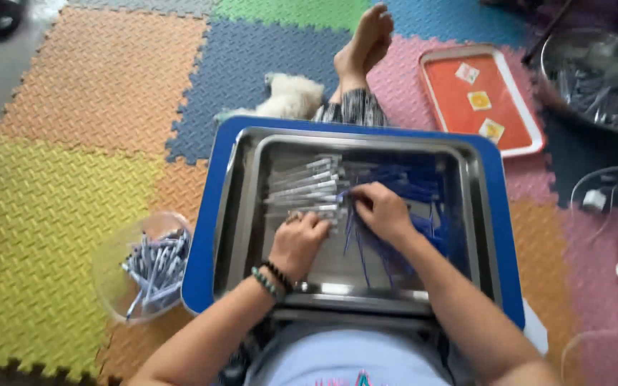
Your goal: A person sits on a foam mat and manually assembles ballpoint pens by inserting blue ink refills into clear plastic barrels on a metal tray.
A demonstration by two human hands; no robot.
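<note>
Nearby, both hands (pixel 337 225) touch clear packets (pixel 305 187) — steel tray (pixel 241 207).

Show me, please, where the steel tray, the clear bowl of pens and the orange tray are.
Steel tray (pixel 241 214): head view, on its left rim.
Clear bowl of pens (pixel 112 275): head view, on its bare left wall.
Orange tray (pixel 452 100): head view, on its bare floor.

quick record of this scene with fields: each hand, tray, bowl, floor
left hand: on the clear tubes in the steel tray, beaded bracelets on wrist
right hand: on the blue refills, grip unclear
tray: steel tray sits in a blue tray on the lap
bowl: clear bowl of pens at the person's left
floor: coloured foam mats, red tray beyond
</note>
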